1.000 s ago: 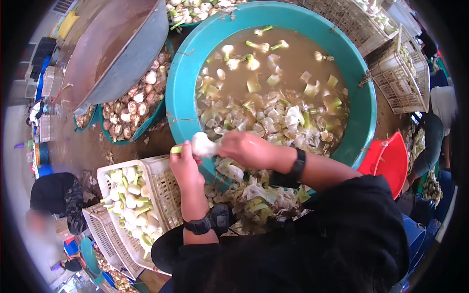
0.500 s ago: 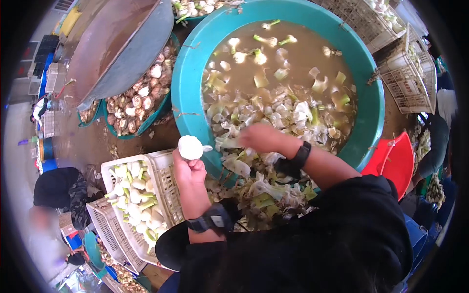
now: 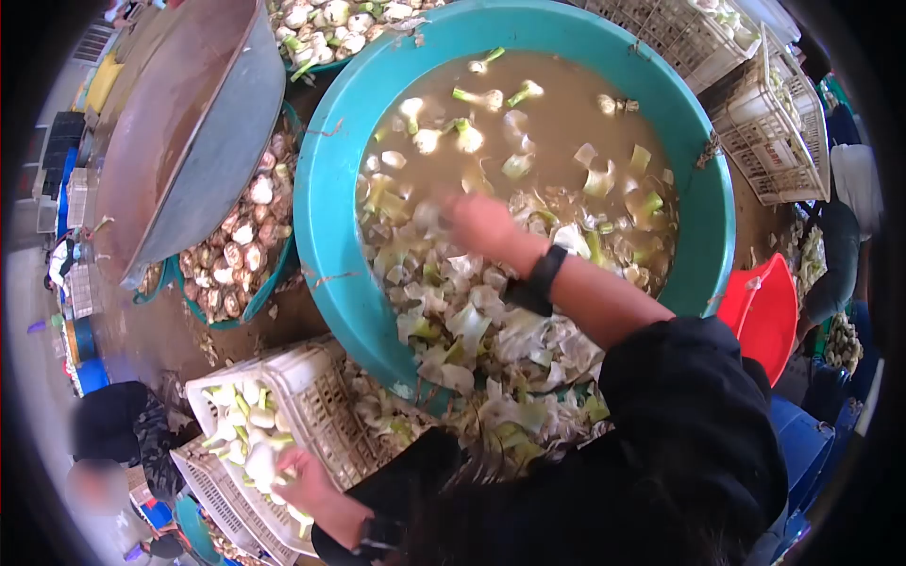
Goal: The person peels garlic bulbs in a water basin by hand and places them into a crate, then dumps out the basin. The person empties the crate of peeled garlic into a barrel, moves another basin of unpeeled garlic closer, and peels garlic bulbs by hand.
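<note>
While the left hand (image 3: 310,483) was low in the white crate (image 3: 330,407), just inside its right edge and near its bottom corner, its fingers were bent close to a clean white garlic bulb (image 3: 260,462). I could not tell if they pinched it or only touched it. That bulb lay on top of the other bulbs, with green stems poking out around it. Soft fingers seemed best there, because a bulb let go low down was less likely to get a bruise or roll over the crate's edge.

The right hand (image 3: 477,224) was over the big blue-green tub (image 3: 326,226), above the wet peels (image 3: 467,325). It was too blurry to tell if its fingers were spread or pressed together. Peels made a heap by the near rim, and a few stemmed bulbs (image 3: 469,139) floated toward the far rim. The dark band (image 3: 545,272) was close above the peels, so keeping that wrist high seemed wise.
</note>
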Tool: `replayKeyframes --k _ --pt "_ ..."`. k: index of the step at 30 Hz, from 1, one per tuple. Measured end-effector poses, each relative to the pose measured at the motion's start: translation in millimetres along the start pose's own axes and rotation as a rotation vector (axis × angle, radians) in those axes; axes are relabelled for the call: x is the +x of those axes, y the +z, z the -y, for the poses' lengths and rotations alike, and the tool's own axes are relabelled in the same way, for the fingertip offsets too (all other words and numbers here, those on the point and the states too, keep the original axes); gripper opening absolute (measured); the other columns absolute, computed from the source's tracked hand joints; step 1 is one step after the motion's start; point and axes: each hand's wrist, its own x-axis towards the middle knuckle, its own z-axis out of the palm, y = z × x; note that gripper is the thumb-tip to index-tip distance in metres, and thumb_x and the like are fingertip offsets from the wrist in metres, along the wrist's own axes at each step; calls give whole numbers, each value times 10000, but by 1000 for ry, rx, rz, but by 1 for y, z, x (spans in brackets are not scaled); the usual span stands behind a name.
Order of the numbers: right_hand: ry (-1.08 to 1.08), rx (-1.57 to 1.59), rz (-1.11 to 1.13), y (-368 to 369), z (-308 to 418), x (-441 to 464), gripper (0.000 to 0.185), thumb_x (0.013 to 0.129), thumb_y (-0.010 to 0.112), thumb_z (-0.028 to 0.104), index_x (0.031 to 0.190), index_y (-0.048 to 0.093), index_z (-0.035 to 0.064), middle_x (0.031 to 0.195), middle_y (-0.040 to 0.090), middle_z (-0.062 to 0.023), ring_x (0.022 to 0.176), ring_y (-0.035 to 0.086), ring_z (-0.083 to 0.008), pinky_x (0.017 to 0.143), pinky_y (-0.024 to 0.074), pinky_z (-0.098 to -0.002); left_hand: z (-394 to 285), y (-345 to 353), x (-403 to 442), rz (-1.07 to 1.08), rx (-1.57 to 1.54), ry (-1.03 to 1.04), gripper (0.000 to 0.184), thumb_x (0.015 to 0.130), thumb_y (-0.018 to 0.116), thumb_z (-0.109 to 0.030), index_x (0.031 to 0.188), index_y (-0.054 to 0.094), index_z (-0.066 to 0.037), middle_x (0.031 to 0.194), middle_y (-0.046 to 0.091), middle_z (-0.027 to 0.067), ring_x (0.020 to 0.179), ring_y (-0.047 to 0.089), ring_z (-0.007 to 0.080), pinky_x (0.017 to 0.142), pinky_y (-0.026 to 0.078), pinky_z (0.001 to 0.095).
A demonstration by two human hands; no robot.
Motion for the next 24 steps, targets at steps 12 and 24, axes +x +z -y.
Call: replayKeyframes --k 12,24 --pt "305 869 27 14 -3 51 475 885 445 418 1031 553 -21 833 625 -138 779 600 -224 709 473 -335 243 -16 9 270 1193 -526 640 776 499 -598 1116 417 -62 914 515 89 745 519 202 652 442 337" --pt "-436 -131 97 -27 63 -79 104 693 536 118 642 602 55 611 587 -116 604 614 -268 540 497 -362 207 -44 -2 666 1657 -32 369 831 566 -331 1077 517 -60 788 532 12 470 397 59 390 282 205"
